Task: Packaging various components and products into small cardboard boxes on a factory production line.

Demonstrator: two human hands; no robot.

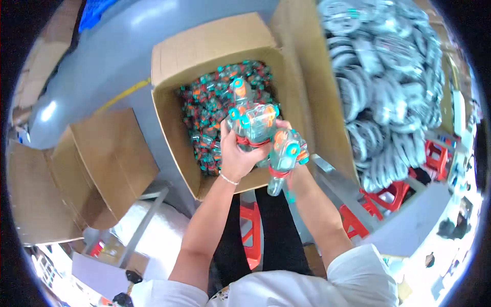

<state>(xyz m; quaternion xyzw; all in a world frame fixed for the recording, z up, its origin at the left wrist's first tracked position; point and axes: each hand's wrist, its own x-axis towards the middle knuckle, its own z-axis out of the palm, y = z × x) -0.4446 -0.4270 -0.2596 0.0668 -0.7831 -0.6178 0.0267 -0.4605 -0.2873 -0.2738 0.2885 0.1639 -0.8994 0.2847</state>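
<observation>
Above an open cardboard box (176,138), my left hand (238,156) is closed round a bundle of clear plastic toys (261,120) with teal caps and orange inner parts, which look like small water guns. A red band runs across this bundle. My right hand (283,124) is mostly hidden behind a second such bundle (284,149), gripped just to the right and tilted, with a clear end pointing down. The two bundles nearly touch. Many more of the same clear, teal and orange toys (207,107) fill the box below.
A taller cardboard wall (317,97) separates the box from a big heap of grey wrapped round parts (383,92) on the right. Red stools (388,194) stand beneath it. At left lies another open carton (107,163) by a metal frame (146,225). Yellow tape (123,94) crosses the floor.
</observation>
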